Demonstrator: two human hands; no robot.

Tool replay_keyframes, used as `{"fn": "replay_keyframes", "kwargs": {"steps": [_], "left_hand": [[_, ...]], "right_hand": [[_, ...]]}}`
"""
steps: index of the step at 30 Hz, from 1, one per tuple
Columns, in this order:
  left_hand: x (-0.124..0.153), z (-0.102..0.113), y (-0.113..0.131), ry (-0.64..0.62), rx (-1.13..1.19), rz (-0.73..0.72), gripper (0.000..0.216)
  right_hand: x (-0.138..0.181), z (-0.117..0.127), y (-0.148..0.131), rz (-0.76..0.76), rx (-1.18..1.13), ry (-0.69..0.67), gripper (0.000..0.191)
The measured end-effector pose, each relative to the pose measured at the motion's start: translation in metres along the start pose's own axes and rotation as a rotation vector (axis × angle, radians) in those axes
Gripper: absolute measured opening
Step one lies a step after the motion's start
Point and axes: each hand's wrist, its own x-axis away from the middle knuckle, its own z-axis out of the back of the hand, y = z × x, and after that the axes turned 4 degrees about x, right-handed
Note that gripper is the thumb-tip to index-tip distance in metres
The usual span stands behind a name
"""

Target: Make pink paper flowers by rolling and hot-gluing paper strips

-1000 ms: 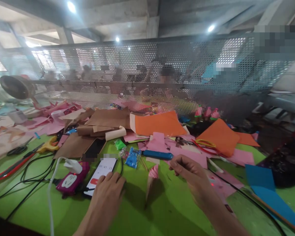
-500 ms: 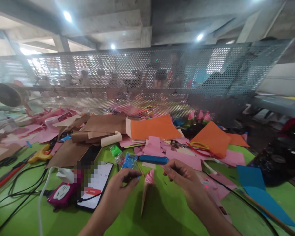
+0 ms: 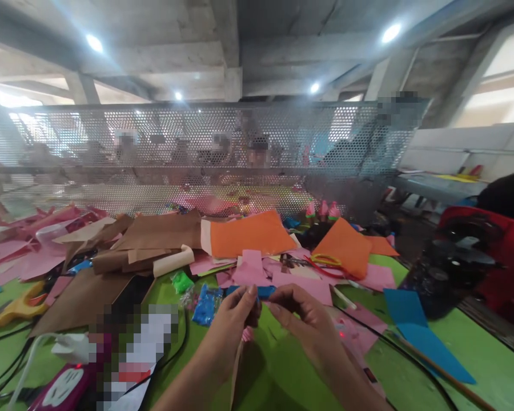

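Observation:
My left hand (image 3: 233,319) and my right hand (image 3: 302,322) meet over the green table (image 3: 411,388), fingertips pinched together close to each other. What they pinch is too small to make out. Under the left hand a paper cone with a pink frilled top (image 3: 240,357) stands on the table, mostly hidden by the hand. A blue-handled tool (image 3: 265,291) lies just beyond the fingertips. A small blue packet (image 3: 205,305) lies left of the left hand.
A phone (image 3: 137,354) and a pink charger (image 3: 62,388) with cables lie at the lower left. Brown (image 3: 163,231), orange (image 3: 248,234) and pink paper (image 3: 300,282) pile up behind. Blue sheets (image 3: 411,319) lie right. A perforated metal screen (image 3: 197,154) closes the back; people sit beyond it.
My left hand left the phone and moved right to join the right hand above the cone. The camera tilted up and turned right.

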Motion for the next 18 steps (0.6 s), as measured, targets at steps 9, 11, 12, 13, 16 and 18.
{"fn": "replay_keyframes", "kwargs": {"steps": [9,11,12,13,16,18], "left_hand": [[0.005,0.011,-0.012,0.007,0.004,0.091,0.036],[0.005,0.015,-0.015,0.01,0.002,0.092,0.037],[0.004,0.017,-0.017,0.013,0.003,0.092,0.038],[0.003,0.019,-0.02,0.013,0.004,0.09,0.04],[0.001,0.021,-0.025,0.015,-0.016,0.058,0.045],[0.001,0.02,-0.025,0.006,-0.056,0.038,0.048]], "right_hand": [[0.001,-0.003,-0.001,0.149,0.271,0.032,0.014],[0.002,-0.005,-0.001,0.195,0.308,0.024,0.019],[0.002,-0.006,-0.001,0.218,0.325,0.023,0.022],[0.003,-0.007,-0.001,0.241,0.341,0.023,0.024],[0.004,-0.008,0.0,0.292,0.366,0.025,0.03],[0.005,-0.009,-0.001,0.313,0.373,0.026,0.03]]}}
